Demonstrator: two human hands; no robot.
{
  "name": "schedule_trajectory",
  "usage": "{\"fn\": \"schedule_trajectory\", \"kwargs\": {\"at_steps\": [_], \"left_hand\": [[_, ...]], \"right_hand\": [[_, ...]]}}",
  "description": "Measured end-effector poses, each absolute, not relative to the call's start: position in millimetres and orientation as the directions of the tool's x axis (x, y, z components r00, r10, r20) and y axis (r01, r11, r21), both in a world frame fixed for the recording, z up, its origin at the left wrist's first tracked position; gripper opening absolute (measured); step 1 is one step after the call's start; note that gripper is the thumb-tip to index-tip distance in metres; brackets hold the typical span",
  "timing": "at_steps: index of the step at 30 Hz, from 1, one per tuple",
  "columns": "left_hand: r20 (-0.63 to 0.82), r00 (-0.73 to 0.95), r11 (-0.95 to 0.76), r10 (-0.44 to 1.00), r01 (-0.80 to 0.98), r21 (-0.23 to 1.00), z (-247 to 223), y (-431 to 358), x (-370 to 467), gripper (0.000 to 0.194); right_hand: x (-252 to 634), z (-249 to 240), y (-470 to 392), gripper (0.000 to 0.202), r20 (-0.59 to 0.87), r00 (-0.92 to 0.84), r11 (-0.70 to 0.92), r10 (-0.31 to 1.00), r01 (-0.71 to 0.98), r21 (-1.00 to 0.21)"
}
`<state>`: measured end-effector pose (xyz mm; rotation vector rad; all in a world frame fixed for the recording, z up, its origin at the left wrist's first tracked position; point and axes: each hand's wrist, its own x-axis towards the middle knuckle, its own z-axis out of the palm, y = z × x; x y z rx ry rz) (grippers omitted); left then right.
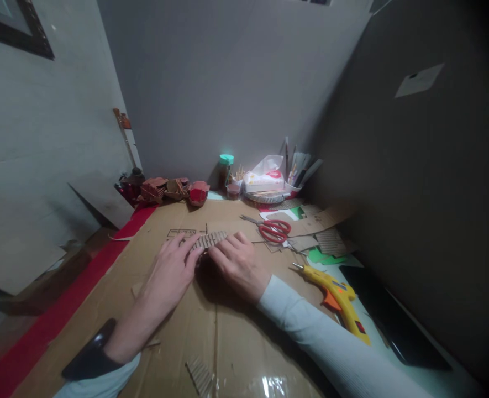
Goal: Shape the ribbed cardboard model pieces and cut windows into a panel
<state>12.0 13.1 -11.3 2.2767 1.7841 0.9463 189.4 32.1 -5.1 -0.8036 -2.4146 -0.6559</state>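
Note:
A strip of corrugated cardboard (pixel 211 240) with its ridges showing is held between both hands over the cardboard-covered table. My left hand (pixel 175 265) grips its left end, thumb toward me and fingers behind. At the right end, my right hand (pixel 238 260) has its fingers closed on the same strip. The underside of the piece is in shadow and partly hidden by my fingers. Nearest to the right hand are red-handled scissors (pixel 274 230) and a yellow glue gun (pixel 339 301) with an orange trigger.
A loose corrugated scrap (pixel 199 376) lies near the front edge. Cardboard offcuts (pixel 333 242) and a black phone-like slab (pixel 393 318) are at the right. Along the back stand crumpled reddish-brown carton pieces (pixel 197 192), a teal-lidded jar (pixel 226 168), a tissue pack (pixel 264 181) and a pen holder (pixel 294 189).

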Motion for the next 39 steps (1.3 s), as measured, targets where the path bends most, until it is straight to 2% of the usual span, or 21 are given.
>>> {"fn": "schedule_trajectory", "kwargs": {"at_steps": [5,9,12,15,18,23,29,33,39], "left_hand": [[0.407,0.116,-0.309,0.906,0.838,0.450,-12.1,13.1,11.2,0.034],[0.398,0.115,-0.309,0.910,0.827,0.469,-12.9,12.6,10.8,0.034],[0.390,0.098,-0.297,0.915,0.820,0.490,-13.8,12.5,10.6,0.034],[0.380,0.083,-0.285,0.921,0.809,0.515,-14.2,12.7,10.3,0.034],[0.375,0.074,-0.282,0.924,0.794,0.539,-14.2,13.1,10.0,0.035],[0.362,0.065,-0.279,0.930,0.766,0.579,-14.1,12.5,10.4,0.035],[0.291,0.039,-0.230,0.956,0.717,0.658,-5.1,4.3,10.9,0.044],[0.244,0.001,-0.184,0.970,0.658,0.731,12.8,-2.7,5.6,0.057],[0.058,-0.053,-0.019,0.997,0.548,0.836,28.8,-6.8,1.4,0.075]], "right_hand": [[191.9,-1.5,31.9,0.030,0.600,-0.698,0.750,0.390,0.619,0.232],[199.5,4.9,30.2,0.030,0.623,-0.660,0.776,0.420,0.617,0.131],[208.6,10.4,30.1,0.025,0.663,-0.543,0.742,0.514,0.670,-0.027],[216.1,12.2,32.0,0.022,0.666,-0.391,0.678,0.636,0.695,-0.239],[218.7,9.7,34.0,0.033,0.580,-0.327,0.624,0.746,0.648,-0.436],[214.6,3.8,37.1,0.023,0.431,-0.324,0.539,0.842,0.545,-0.643],[215.7,0.4,46.0,0.023,0.371,-0.319,0.482,0.872,0.430,-0.763],[222.7,6.1,47.6,0.023,0.381,-0.329,0.492,0.864,0.386,-0.780],[232.1,10.3,45.0,0.025,0.394,-0.370,0.516,0.842,0.333,-0.790]]}}
